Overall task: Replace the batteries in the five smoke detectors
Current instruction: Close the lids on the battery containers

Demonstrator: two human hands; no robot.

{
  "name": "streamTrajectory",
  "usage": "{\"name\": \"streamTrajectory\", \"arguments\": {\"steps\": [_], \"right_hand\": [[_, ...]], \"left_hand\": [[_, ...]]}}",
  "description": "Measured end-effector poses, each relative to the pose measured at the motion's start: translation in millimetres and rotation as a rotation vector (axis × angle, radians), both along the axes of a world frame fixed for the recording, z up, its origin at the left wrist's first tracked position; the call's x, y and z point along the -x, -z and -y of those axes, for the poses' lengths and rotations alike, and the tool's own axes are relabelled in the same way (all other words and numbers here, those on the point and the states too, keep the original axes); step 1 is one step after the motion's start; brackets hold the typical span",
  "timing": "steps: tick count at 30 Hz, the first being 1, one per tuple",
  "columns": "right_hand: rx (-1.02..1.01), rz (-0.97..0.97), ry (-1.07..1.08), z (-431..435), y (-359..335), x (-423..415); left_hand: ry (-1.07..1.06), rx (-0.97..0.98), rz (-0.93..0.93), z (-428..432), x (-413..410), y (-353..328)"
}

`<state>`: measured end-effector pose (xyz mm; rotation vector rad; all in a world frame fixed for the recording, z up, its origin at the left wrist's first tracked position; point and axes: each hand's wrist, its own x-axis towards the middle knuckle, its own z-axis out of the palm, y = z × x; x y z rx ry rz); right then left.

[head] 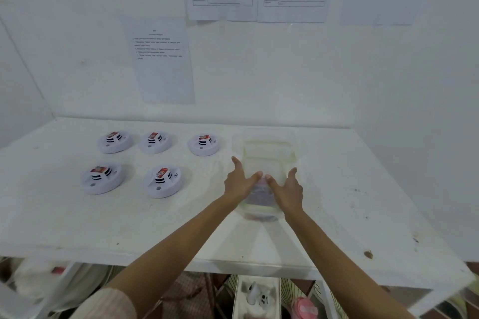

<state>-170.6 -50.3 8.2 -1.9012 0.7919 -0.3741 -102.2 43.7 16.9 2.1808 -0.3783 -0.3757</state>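
Several round white smoke detectors lie on the white table (77, 225) in two rows at the left. Each has a red and white battery on top, as on the near detector (163, 182), its left neighbour (102, 178) and the far detector (206, 144). To their right stands a clear plastic container (260, 204), blurred, with something greyish inside. My left hand (237, 184) and my right hand (287, 190) hold it from both sides, index fingertips almost touching over its top. A second clear container (267, 147) sits just behind it.
Printed sheets (163, 62) are stuck on the white wall behind the table. Under the table's front edge are a white bin (256, 295) with small items and a pink object (304, 308). The table's right side shows dark stains.
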Motion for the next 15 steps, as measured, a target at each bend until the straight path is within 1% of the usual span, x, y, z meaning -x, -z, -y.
{"name": "streamTrajectory", "arguments": {"steps": [4, 7, 10, 13, 15], "right_hand": [[-0.05, 0.013, -0.007, 8, -1, -5], [-0.022, 0.004, -0.014, 11, 1, -5], [-0.021, 0.016, -0.016, 11, 0, -5], [-0.061, 0.047, 0.0, 13, -1, -8], [-0.024, 0.04, 0.036, 12, 1, -10]], "left_hand": [[0.015, -0.061, 0.012, 5, -2, 6], [0.026, -0.095, 0.02, 10, -2, 8], [-0.01, -0.065, 0.04, 12, -1, 8], [-0.046, 0.01, 0.055, 14, 2, 7], [-0.054, 0.051, 0.058, 14, 2, 8]]}}
